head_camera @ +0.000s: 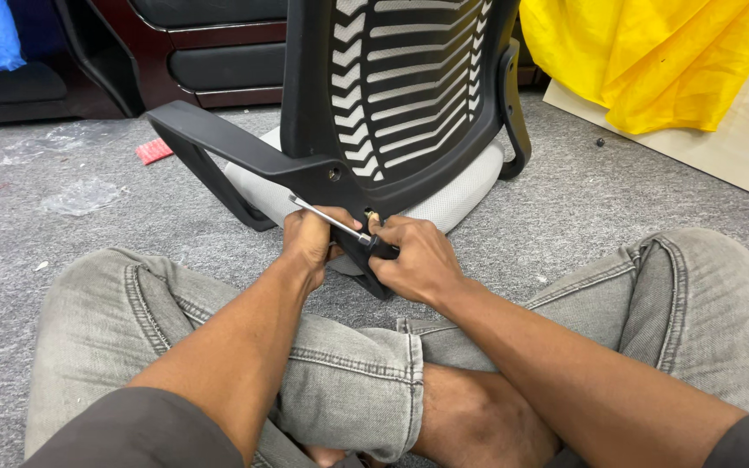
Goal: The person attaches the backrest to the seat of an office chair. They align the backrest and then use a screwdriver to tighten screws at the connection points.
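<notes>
A black office chair back [409, 82] with a slotted mesh panel stands on a grey seat cushion [452, 199] on the carpet in front of me. Its black armrest [218, 139] juts out to the left. At the bottom edge of the backrest frame, my right hand [418, 260] grips a metal hex key [331, 221] by its black end. The key's silver shaft points up to the left. My left hand [309, 238] is closed around the lower frame beside it, under the shaft. A screw hole [334, 174] shows just above the hands.
I sit cross-legged in grey denim shorts on grey carpet [565, 199]. A yellow cloth [652, 61] lies on a cardboard sheet [739, 147] at the back right. Clear plastic wrap [84, 195] and a small red scrap [153, 152] lie at the left. Dark furniture [210, 52] stands behind.
</notes>
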